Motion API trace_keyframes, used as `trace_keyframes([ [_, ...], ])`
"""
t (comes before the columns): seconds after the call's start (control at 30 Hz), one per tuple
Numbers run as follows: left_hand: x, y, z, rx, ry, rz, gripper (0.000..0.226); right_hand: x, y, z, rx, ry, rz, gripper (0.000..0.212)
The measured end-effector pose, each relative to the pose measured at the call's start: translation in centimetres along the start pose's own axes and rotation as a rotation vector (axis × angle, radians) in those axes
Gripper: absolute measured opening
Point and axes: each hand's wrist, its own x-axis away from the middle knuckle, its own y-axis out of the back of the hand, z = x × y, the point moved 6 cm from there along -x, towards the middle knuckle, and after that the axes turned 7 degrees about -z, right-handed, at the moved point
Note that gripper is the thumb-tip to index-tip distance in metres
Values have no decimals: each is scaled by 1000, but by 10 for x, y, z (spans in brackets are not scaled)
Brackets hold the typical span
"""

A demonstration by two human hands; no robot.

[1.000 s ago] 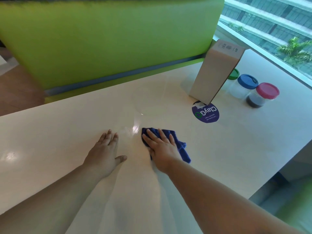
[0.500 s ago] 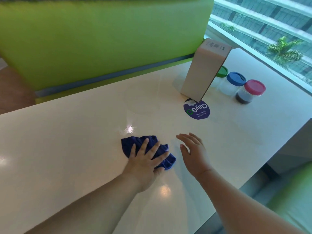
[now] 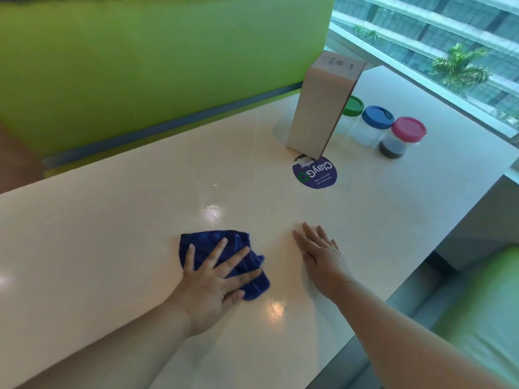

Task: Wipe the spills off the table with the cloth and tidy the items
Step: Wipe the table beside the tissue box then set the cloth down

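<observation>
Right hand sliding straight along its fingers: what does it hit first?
Probably nothing: the right hand points over bare table, just left of the box, toward the green seat back. That margin looks slim.

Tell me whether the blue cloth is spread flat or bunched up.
Bunched up: the blue cloth lies crumpled in folds under the spread fingers of the left hand.

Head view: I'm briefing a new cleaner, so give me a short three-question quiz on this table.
1. True or false: the right hand presses the cloth.
2. Which lid tops the jar with dark contents? A green, B blue, C pink.
3. Fill in: the box has its near corner at a round purple ____.
Key: 1 false, the left hand presses it; 2 C; 3 sticker.
</observation>
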Motion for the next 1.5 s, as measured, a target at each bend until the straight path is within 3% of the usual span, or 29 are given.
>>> trace_keyframes([
  [0.1,-13,15,37,104,195,-34,41,-1,-2,0,-8,-7,-5,46],
  [0.2,-22,23,29,205,298,-245,51,0,-3,-1,-1,-18,-12,46],
  [0.27,-18,15,21,143,424,-376,47,1,-3,0,-3,-14,-6,46],
  [0.33,-15,1,21,10,532,-356,69,-1,-3,1,-7,-8,-3,46],
  [0.4,-15,-4,18,-108,486,-296,74,-1,-3,-1,-9,-17,-9,46],
  [0.57,18,-10,12,-225,-50,-156,60,1,-5,-4,-5,-37,-15,47],
  [0.63,28,-2,32,-186,-147,-123,58,0,-5,-3,-9,-35,-27,47],
  [0.7,25,11,55,-50,-85,-110,58,-1,-5,-3,-6,-33,-44,47],
  [0.8,5,31,78,123,196,-188,69,-3,-5,-2,-3,-47,-59,48],
  [0.9,-17,33,78,79,415,-244,76,-5,-1,3,10,-73,-106,45],
  [1.0,-22,16,50,-84,273,-191,77,-11,3,12,20,-77,-174,42],
  [1.13,-15,15,55,-121,46,-196,59,-26,3,33,23,25,-153,43],
  [1.2,-20,28,88,-170,184,-253,62,-36,3,40,29,66,-130,43],
  [1.3,-33,42,137,-108,526,-222,63,-53,4,48,31,94,-106,43],
  [1.37,-46,45,136,-93,610,-212,63,-67,6,52,27,102,-101,43],
  [1.5,-54,29,92,-139,263,-212,69,-96,7,61,29,117,-79,44],
])
